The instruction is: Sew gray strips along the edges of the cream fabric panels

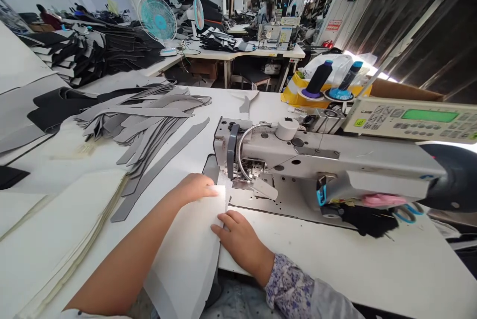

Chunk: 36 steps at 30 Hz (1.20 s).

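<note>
A white sheet is being touched by 2 hands left of the machine, its near end drooping past the near edge of the counter. Its far end is being covered by the left hand, thumb on top; its right edge is being met by the thumb and fingers of the right hand. Whether either hand is clamping cannot be told. Grey strips are being kept piled at far left, 1 strip lying apart, nearer the machine.
</note>
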Motion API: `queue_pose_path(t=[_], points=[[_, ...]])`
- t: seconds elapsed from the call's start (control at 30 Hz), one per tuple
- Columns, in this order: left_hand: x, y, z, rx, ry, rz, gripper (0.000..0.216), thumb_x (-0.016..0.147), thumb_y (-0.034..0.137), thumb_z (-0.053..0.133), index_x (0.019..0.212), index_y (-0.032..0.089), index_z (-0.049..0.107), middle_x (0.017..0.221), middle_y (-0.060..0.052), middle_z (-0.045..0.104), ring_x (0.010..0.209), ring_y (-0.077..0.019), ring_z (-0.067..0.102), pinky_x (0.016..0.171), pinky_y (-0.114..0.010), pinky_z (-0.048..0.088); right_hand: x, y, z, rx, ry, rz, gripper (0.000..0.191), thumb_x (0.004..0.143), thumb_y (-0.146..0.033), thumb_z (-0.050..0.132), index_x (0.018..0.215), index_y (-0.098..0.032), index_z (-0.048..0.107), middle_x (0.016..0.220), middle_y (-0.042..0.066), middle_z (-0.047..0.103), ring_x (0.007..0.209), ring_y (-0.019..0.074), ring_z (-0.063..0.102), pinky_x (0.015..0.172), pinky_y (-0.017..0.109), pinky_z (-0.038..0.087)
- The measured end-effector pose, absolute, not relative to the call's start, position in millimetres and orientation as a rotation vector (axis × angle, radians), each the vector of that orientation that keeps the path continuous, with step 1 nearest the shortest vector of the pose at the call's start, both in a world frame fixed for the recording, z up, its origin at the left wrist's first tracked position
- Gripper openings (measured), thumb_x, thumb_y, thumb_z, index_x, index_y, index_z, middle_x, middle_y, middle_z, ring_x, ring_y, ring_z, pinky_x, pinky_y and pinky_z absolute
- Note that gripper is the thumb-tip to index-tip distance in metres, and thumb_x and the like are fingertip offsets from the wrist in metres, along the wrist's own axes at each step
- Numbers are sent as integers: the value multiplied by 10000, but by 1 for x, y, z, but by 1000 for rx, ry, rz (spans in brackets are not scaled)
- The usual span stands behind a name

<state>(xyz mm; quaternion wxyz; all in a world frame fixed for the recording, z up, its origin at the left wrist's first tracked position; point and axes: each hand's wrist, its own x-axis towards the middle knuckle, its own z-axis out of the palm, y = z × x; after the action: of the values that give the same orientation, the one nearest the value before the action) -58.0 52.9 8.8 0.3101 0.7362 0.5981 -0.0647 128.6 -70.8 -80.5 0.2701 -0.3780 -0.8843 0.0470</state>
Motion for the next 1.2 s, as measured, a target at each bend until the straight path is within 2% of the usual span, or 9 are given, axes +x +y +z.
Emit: queue_pose_path(t=[0.07, 0.23, 0.4, 0.53, 0.73, 0.97, 1.1, 1.2], points=[[-53, 55, 4, 1980, 1618, -182, 380, 709, 523, 591, 590, 200, 431, 636, 9, 476, 546, -130, 459, 505, -274, 201, 128, -71, -80, -1029, -2390, 141, 228, 893, -134, 589, 1107, -202, 628, 1152, 108, 624, 1021, 227, 564, 845, 355, 510], [-48, 59, 0, 1946, 1653, -182, 297, 706, 540, 586, 783, 254, 575, 764, 15, 614, 624, -154, 552, 519, -254, 298, 131, -69, -69, -1049, -2417, 203, 281, 827, -62, 585, 1090, -159, 607, 1173, 121, 613, 1004, 232, 566, 868, 347, 511], [-47, 60, 1, 1924, 1674, -228, 335, 711, 577, 567, 790, 252, 581, 779, 14, 626, 625, -158, 560, 518, -259, 327, 133, -68, -55, -1095, -2407, 331, 241, 829, -79, 605, 1052, -169, 587, 1167, 118, 602, 1011, 228, 557, 893, 356, 502], [-47, 62, -2, 1932, 1675, -231, 361, 708, 581, 575, 880, 267, 620, 871, -2, 652, 691, -174, 590, 547, -257, 367, 131, -67, -58, -1095, -2437, 325, 204, 828, -82, 622, 1011, -166, 591, 1125, 107, 607, 1006, 224, 551, 906, 348, 493], [-35, 65, 5, 1944, 1678, -228, 331, 743, 505, 580, 956, 261, 648, 947, -23, 670, 783, -182, 596, 615, -244, 397, 129, -64, -65, -1154, -2476, 198, 145, 868, -85, 618, 976, -180, 606, 1074, 84, 612, 940, 216, 560, 796, 333, 503], [-10, 67, 22, 1965, 1693, -225, 202, 739, 295, 563, 873, 176, 656, 814, -20, 653, 663, -135, 522, 574, -244, 347, 128, -56, -61, -1202, -2482, 121, 126, 853, -77, 636, 927, -177, 620, 997, 83, 614, 924, 225, 552, 757, 327, 497], [-9, 77, 22, 2005, 1677, -213, 249, 739, 333, 581, 909, 170, 661, 814, -23, 649, 704, -136, 510, 609, -249, 350, 125, -51, -65, -1193, -2487, 110, 120, 850, -78, 637, 914, -176, 613, 1000, 90, 605, 955, 229, 543, 792, 333, 490], [-11, 83, 19, 2008, 1678, -215, 240, 719, 370, 614, 831, 161, 655, 758, -20, 639, 676, -136, 508, 592, -249, 343, 123, -48, -67, -1193, -2485, 128, 119, 855, -77, 626, 904, -183, 608, 996, 90, 600, 972, 231, 535, 810, 340, 486]])
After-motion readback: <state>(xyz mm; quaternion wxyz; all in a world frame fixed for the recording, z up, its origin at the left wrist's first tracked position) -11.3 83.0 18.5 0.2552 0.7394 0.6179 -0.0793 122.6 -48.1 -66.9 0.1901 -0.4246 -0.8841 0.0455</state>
